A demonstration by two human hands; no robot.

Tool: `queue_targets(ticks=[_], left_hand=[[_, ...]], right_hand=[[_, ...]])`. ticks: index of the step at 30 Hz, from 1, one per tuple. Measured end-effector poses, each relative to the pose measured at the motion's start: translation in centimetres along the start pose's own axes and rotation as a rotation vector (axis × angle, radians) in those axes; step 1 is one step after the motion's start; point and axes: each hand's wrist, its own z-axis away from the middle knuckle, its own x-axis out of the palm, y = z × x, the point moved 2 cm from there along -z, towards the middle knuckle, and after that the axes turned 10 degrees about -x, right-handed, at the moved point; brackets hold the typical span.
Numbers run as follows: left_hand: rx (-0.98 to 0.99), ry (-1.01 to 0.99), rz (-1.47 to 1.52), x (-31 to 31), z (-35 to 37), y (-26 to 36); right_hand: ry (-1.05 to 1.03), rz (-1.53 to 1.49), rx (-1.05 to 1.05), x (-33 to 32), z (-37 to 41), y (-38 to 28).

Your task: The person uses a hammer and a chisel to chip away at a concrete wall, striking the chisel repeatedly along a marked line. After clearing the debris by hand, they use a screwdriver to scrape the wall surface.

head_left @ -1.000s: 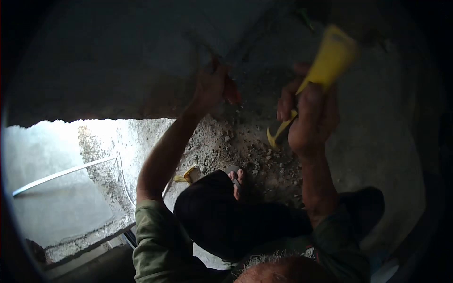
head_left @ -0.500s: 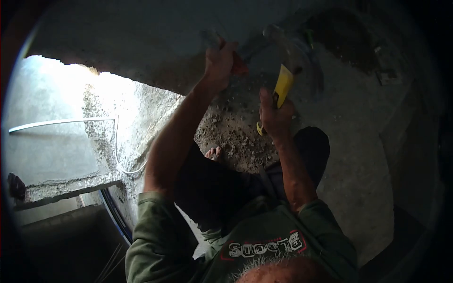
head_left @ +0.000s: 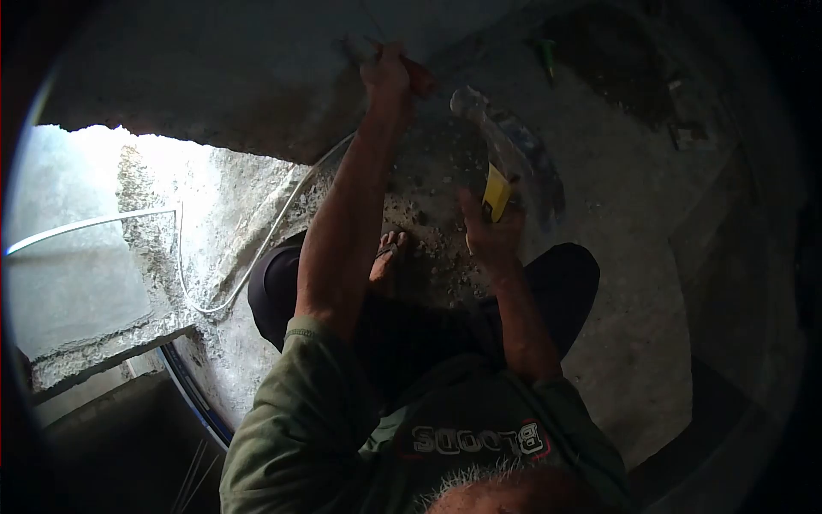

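Note:
My left hand (head_left: 387,81) is closed around a chisel with a red handle (head_left: 419,79). Its thin, blurred blade points up and left at the dark concrete wall (head_left: 240,77); whether the tip touches is hard to see. My right hand (head_left: 494,231) grips a hammer by its yellow and black handle (head_left: 496,193). The hammer's metal head (head_left: 469,103) is smeared by motion, right of the chisel handle and apart from it. Broken rubble (head_left: 441,248) lies on the floor below both hands, beside a bare-toed foot (head_left: 390,253).
A white cable (head_left: 231,300) runs along the brightly lit broken opening at left. Dark pipes (head_left: 193,390) lie below it. A green object (head_left: 548,60) and a small box-like item (head_left: 687,135) are on the floor at upper right.
The hammer head has come lower and to the left in view, nearer the chisel handle. My left hand has shifted slightly up and left, still holding the chisel. The view has shifted a little.

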Motion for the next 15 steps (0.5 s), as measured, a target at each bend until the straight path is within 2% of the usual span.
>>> queue_targets(ticks=[4, 8, 11, 12, 14, 15], left_hand=[[-0.019, -0.002, -0.055, -1.0, -0.4, 0.5], [0.028, -0.020, -0.072, -1.5, -0.9, 0.8], [-0.009, -0.007, -0.026, -0.6, -0.8, 1.6], [-0.055, 0.024, 0.079, 0.0, -0.5, 2.1], [-0.103, 0.059, 0.182, 0.1, -0.5, 2.8], [-0.107, -0.002, 0.245, 0.2, -0.9, 3.0]], right_hand=[[0.066, 0.051, -0.106, -0.2, 0.0, 0.8], [0.070, 0.065, -0.097, -0.8, 0.6, 2.2], [0.056, 0.136, -0.177, -1.7, -0.5, 0.6], [0.027, 0.531, -0.607, -2.2, -1.3, -2.9], [0.031, 0.710, -0.797, -3.2, -1.8, -5.9], [0.057, 0.369, -0.691, -3.3, -2.2, -7.3]])
